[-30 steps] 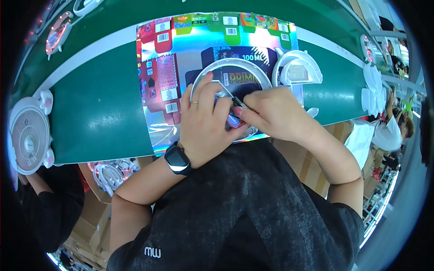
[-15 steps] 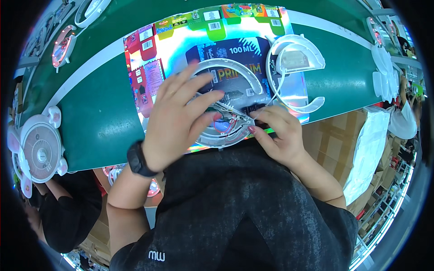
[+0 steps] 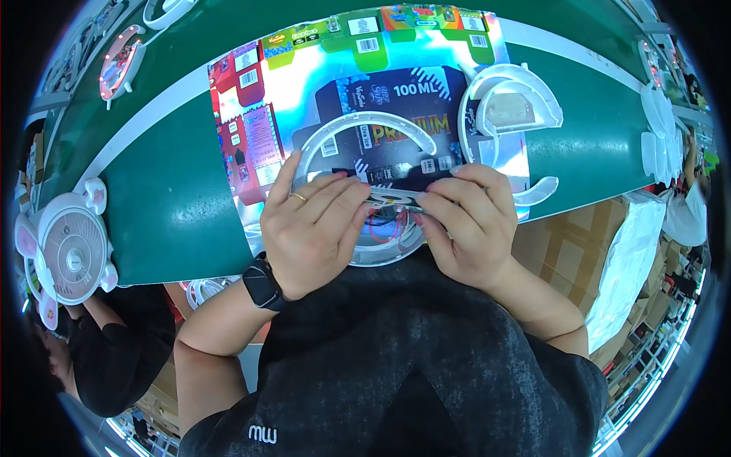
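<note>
Both my hands are closed on a narrow strip (image 3: 396, 199) with pale wire along it, raised above a white plastic ring housing (image 3: 365, 118). Its left end is in the fingers of my left hand (image 3: 316, 228), its right end in those of my right hand (image 3: 472, 228). Thin red wires (image 3: 388, 228) loop beneath the strip, inside the near part of the ring. My hands hide the ring's sides. To the right lies a second white ring housing (image 3: 544, 192) carrying a D-shaped piece (image 3: 525, 99).
Flattened printed cardboard (image 3: 259, 141) covers the green table (image 3: 167, 175) under the work. A white fan with ear-shaped parts (image 3: 75, 255) stands at the left edge, near another person's arm (image 3: 103, 308). A large carton (image 3: 567, 244) is beside the table at right. White curved parts (image 3: 659, 137) lie far right.
My left hand has come down from above the ring and now grips the strip. The strip has been raised and turned nearly level. My right hand has stayed close to its place.
</note>
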